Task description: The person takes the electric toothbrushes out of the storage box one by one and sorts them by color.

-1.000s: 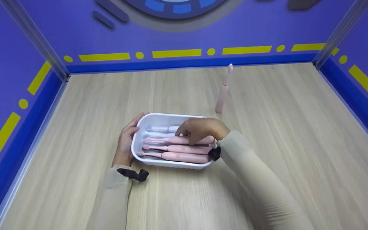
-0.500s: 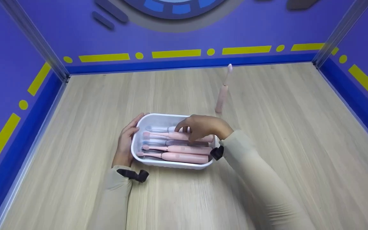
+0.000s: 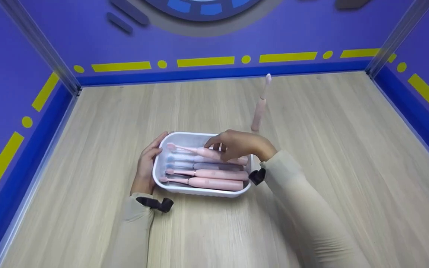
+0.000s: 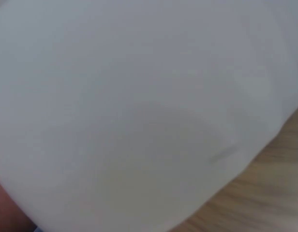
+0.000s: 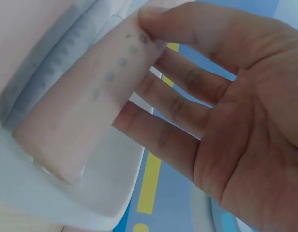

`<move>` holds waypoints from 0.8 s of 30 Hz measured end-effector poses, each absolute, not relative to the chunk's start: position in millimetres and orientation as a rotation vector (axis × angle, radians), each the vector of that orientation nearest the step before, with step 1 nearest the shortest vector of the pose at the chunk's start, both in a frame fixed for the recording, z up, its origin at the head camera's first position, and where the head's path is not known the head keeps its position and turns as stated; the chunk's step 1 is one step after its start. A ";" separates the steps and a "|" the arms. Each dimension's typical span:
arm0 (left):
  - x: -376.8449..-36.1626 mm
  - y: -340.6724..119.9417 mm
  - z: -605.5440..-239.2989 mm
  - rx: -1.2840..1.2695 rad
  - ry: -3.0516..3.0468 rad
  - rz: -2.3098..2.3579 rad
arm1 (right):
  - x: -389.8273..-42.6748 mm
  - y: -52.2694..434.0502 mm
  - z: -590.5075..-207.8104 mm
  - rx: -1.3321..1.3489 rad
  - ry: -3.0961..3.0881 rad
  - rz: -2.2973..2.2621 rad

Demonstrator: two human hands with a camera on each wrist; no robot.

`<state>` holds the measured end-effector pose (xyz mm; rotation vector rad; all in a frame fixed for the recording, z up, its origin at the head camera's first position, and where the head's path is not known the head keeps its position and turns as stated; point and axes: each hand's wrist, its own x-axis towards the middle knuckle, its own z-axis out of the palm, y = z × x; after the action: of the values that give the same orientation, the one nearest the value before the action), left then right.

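Note:
A white plastic tray (image 3: 199, 191) stands on the table with several electric toothbrushes lying in it. My left hand (image 3: 147, 160) holds the tray's left end, thumb at the rim; the tray wall (image 4: 139, 96) fills the left wrist view. With thumb and fingers, my right hand (image 3: 242, 145) pinches a pink electric toothbrush (image 3: 207, 153) by its handle (image 5: 86, 106), at the tray's far side, slightly tilted. Nearer me lie a white toothbrush (image 3: 183, 158), a blue-grey one (image 3: 214, 166) and two pink toothbrushes (image 3: 220, 174), (image 3: 216, 183). My right hand partly covers the far ones.
Another pink electric toothbrush (image 3: 259, 111) stands upright on the wooden table (image 3: 330, 149), behind the tray to the right. Purple-blue panels (image 3: 199, 48) with yellow marks wall the table at the back and both sides.
My right hand has shifted the pinched pink toothbrush from the middle of the tray to its far side. The blue-grey toothbrush has come into view. My left hand stays put.

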<state>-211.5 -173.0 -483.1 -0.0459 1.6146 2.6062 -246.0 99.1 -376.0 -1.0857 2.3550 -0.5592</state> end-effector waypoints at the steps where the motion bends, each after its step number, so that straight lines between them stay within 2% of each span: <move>1: -211.6 -173.0 -483.1 -0.047 1.609 2.609 | -246.1 99.7 -375.5 -1.084 2.353 -0.568; 24: -211.0 -172.8 -483.1 -0.045 1.584 2.625 | -248.5 116.8 -368.0 -1.162 2.375 -0.849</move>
<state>-211.0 -172.8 -483.1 -0.0447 1.5843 2.6250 -248.5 116.8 -368.0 -1.1618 2.3752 -0.8493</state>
